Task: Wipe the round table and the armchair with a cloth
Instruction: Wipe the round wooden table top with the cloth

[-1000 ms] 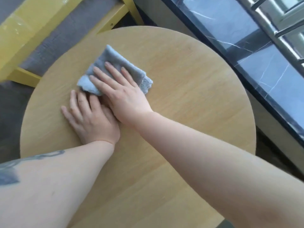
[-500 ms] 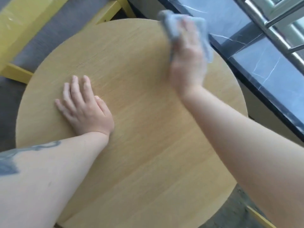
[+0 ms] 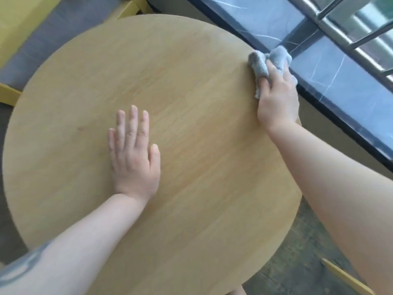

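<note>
The round light-wood table (image 3: 191, 92) fills most of the view. My left hand (image 3: 134, 154) rests flat on its middle-left part, fingers straight and close together. At the table's right rim my right hand (image 3: 276, 96) grips a bunched grey-blue cloth (image 3: 268, 60), with the cloth pressed against the edge and my thumb tucked into its folds. Part of the yellow-framed armchair (image 3: 14, 30) with a grey seat shows at the top left, beyond the table.
A dark marble window sill (image 3: 331, 81) runs diagonally close along the table's right side, with metal window rails (image 3: 348, 45) above it. Grey floor shows at the lower right, where a yellow frame piece (image 3: 344, 277) pokes in.
My right hand has carried the cloth from the table's left-middle across to the far edge and then down to the right rim, bunching it. My left hand stays flat on the top.
</note>
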Tool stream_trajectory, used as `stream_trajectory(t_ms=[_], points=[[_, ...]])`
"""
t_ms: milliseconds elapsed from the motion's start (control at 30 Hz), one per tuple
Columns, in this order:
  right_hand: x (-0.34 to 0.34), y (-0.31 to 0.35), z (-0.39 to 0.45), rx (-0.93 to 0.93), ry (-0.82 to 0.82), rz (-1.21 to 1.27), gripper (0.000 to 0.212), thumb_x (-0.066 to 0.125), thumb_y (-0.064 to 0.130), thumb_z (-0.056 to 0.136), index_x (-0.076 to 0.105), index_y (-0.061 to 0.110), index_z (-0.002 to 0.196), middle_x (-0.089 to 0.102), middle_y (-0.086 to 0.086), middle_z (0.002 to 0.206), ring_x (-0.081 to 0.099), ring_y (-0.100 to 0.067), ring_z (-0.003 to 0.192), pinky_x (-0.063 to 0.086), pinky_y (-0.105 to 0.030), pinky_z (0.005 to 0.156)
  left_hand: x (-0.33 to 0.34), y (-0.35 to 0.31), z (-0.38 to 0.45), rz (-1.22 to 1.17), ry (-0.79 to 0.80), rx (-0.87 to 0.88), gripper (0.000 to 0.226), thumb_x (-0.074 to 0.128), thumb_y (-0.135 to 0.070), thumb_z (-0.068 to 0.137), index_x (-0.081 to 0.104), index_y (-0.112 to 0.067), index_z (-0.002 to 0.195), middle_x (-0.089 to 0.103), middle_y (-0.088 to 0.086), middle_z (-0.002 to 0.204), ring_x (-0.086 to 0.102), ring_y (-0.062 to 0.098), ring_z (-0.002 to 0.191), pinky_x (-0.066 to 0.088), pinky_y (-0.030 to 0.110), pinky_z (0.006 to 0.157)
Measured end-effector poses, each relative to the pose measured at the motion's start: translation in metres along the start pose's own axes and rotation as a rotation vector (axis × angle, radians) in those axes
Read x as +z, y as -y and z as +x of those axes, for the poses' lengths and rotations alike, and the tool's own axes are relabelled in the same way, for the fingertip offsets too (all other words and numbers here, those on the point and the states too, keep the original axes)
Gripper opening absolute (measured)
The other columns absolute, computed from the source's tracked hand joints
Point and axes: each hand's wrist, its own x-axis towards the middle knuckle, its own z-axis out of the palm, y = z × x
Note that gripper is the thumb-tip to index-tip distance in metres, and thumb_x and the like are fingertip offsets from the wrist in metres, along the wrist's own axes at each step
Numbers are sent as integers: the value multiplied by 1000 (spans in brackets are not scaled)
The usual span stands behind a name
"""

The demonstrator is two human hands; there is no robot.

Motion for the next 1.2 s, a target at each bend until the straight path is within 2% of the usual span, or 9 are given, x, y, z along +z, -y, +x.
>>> stream_trajectory(t_ms=[233,367,533,667,767,867,1067,1133,1200], points=[[78,68,-96,-701,107,-83,44,52,23,96,48,26,140,34,-8,153,27,-21,144,13,-48,117,32,-31,-5,132,77,-73,53,27,-33,100,41,-11,145,35,7,156,21,24,147,10,52,118],[48,-25,-93,-488,5,-157,51,48,24,92,45,21,143,35,-13,152,29,-26,143,13,-47,118,30,-33,-6,165,117,-51,61,24,-35,98,19,-19,156,16,-1,163,10,21,150,2,47,119],[-14,-54,-34,115,-123,75,45,32,28,104,32,31,149,19,-3,160,19,-24,145,23,-48,116,26,-34,-5,151,141,-69,63,22,-34,97,12,-21,157,10,-1,164,7,21,151,1,48,119],[25,32,-47,-376,-237,120,50,42,13,88,51,9,137,39,-19,149,33,-34,139,22,-50,115,27,-35,-4,168,150,-64,62,23,-33,96,17,-17,156,13,0,164,7,22,151,1,49,119],[58,37,-120,-752,48,3,48,52,9,85,57,13,133,43,-14,147,36,-28,139,19,-46,116,28,-34,-4,154,132,-84,61,24,-34,96,26,-13,153,21,4,161,12,24,150,3,51,119],[42,-40,-128,-558,32,-67,50,47,12,88,51,17,138,40,-11,150,32,-24,141,16,-45,118,27,-34,-5,159,123,-64,63,24,-36,96,17,-19,156,14,0,163,11,22,150,2,48,119],[-31,-82,-53,299,-149,105,48,33,15,101,40,33,144,40,1,149,43,-24,128,36,-29,99,27,-33,-5,150,133,-58,63,23,-35,96,13,-20,157,10,-1,164,8,22,151,2,50,119],[-20,-45,-41,186,-227,163,47,36,14,98,44,27,142,40,-6,149,43,-28,128,41,-41,103,28,-33,-5,142,138,-60,64,22,-35,96,14,-20,157,10,-1,164,7,22,151,1,50,119],[16,3,-65,-182,-176,205,49,39,8,88,55,12,134,47,-19,142,45,-35,127,38,-48,105,29,-33,-4,157,143,-56,64,23,-35,96,14,-19,157,10,-1,164,7,22,151,1,50,119]])
